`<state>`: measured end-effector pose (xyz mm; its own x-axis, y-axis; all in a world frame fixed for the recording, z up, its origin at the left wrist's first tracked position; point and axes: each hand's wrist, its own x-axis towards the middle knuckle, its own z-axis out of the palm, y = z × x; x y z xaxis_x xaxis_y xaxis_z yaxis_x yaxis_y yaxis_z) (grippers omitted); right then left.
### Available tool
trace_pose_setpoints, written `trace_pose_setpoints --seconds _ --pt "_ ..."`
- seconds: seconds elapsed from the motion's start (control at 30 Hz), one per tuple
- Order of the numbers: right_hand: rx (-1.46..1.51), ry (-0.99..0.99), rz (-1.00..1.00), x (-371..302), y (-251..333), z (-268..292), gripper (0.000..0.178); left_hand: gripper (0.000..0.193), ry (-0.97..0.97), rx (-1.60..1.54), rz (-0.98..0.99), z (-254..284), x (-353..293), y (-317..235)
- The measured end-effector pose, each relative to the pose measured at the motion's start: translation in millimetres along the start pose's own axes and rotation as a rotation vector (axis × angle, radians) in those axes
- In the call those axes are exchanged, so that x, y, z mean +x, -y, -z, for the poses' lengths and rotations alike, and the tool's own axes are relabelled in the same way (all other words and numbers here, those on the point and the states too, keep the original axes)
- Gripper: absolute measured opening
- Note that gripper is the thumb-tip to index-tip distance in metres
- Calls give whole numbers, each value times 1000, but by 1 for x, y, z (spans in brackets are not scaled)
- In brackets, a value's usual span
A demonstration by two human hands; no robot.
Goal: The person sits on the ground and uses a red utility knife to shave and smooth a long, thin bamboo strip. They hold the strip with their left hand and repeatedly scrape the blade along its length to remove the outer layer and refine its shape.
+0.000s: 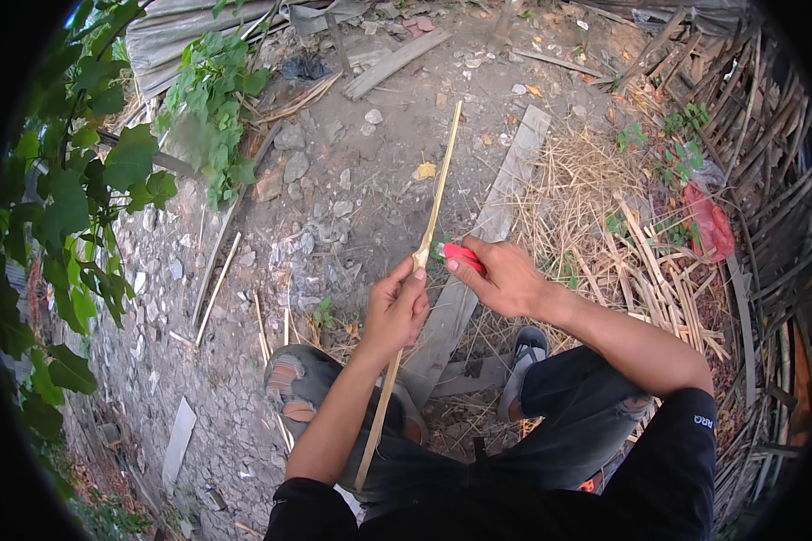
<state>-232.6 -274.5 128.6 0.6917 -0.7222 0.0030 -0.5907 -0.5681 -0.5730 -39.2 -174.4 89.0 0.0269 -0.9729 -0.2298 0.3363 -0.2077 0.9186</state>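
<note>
A long, thin strip of split bamboo [442, 180] runs upward from my lap, slightly tilted to the right. My left hand [394, 308] is closed around its middle, with the thumb on top near a paler patch. My right hand [509, 281] grips a red-handled knife [465, 260] just right of the strip. The knife's short front end points at the strip, close to my left thumb. Whether the blade touches the bamboo cannot be made out. Below my left hand, the strip's lower end lies over my jeans.
A weathered plank [478, 261] lies between my feet and reaches away. Dry shavings [573, 194] and cut bamboo pieces [663, 270] are heaped at the right, beside a red plastic bag [708, 221] and a stack of sticks [758, 153]. Leafy vines [68, 198] hang at the left.
</note>
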Motion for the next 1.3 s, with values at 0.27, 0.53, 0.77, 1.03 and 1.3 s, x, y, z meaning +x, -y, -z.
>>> trace_pose_setpoints --seconds 0.27,0.53,0.77,1.03,1.3 --pt "30 105 -97 -5 10 4 56 23 35 -85 52 -8 -2 -5" --pt "62 175 -128 -4 12 8 58 23 52 -74 59 -5 -3 -2" --pt "106 185 -116 -5 11 9 59 23 49 -61 71 -8 -4 -3" --pt "27 155 -103 -7 13 9 58 21 81 -60 66 -7 -4 -1" --pt "-19 163 -127 -7 11 10 57 35 77 55 -2 -7 -6 5"
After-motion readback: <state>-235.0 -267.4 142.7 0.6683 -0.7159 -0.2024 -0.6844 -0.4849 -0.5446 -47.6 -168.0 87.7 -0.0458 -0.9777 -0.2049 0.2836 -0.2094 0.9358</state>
